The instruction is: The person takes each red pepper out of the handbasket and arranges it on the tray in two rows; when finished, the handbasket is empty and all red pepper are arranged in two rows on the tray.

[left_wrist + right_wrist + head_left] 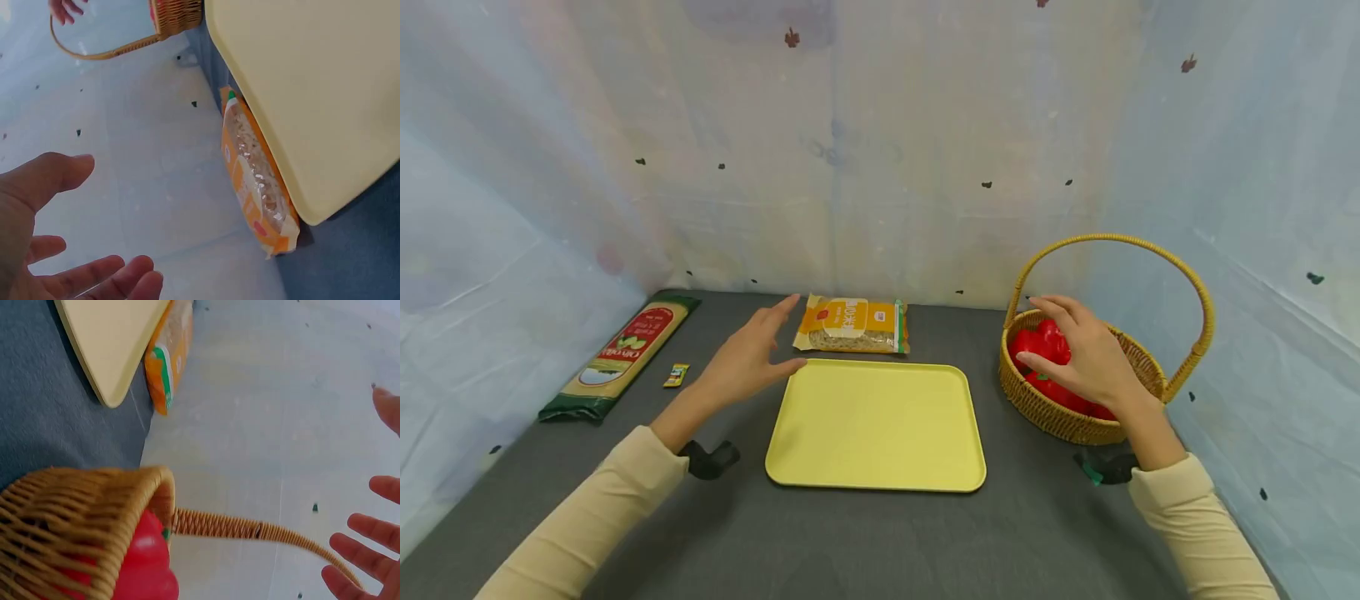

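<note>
My left hand hovers over the left end of a yellow tray, thumb and fingers spread and nothing between them. Just beyond the tray lies an orange and clear bag of grain, also seen in the left wrist view beside the tray's edge. On the right, my right hand is held above a wicker basket with its fingers apart and holding nothing. Inside the basket are red, lobed vegetables that look like bell peppers, partly hidden by the hand and the basket's wall.
A long green and tan packet with a red label lies at the far left of the grey table. Beside it is a small yellow sachet. The basket's tall handle arches upward. Pale sheeting encloses the back and sides.
</note>
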Demonstrator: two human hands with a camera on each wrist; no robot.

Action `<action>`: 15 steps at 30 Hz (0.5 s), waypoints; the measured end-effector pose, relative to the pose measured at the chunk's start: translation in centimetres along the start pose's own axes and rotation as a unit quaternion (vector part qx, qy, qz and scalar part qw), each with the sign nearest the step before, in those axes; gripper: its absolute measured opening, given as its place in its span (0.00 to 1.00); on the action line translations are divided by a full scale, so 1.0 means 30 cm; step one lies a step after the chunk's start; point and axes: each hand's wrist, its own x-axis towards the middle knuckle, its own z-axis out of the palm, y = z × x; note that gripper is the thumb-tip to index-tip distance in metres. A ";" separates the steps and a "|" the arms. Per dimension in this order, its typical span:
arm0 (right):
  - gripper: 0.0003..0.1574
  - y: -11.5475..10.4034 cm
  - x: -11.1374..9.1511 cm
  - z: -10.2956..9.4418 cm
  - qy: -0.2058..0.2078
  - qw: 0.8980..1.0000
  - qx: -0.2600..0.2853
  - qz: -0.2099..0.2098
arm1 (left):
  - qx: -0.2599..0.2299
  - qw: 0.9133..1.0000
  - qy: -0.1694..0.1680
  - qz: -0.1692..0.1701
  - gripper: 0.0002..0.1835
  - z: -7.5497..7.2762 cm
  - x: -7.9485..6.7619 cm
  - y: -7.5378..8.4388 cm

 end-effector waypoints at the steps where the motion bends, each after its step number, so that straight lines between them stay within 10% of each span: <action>1: 0.49 0.008 -0.001 -0.003 -0.001 1.000 0.009 0.008 | -0.012 1.000 0.004 -0.003 0.49 0.003 0.002 -0.006; 15: 0.47 0.114 -0.018 -0.028 -0.015 0.988 0.104 0.110 | -0.104 0.993 0.035 -0.042 0.39 0.095 -0.007 -0.109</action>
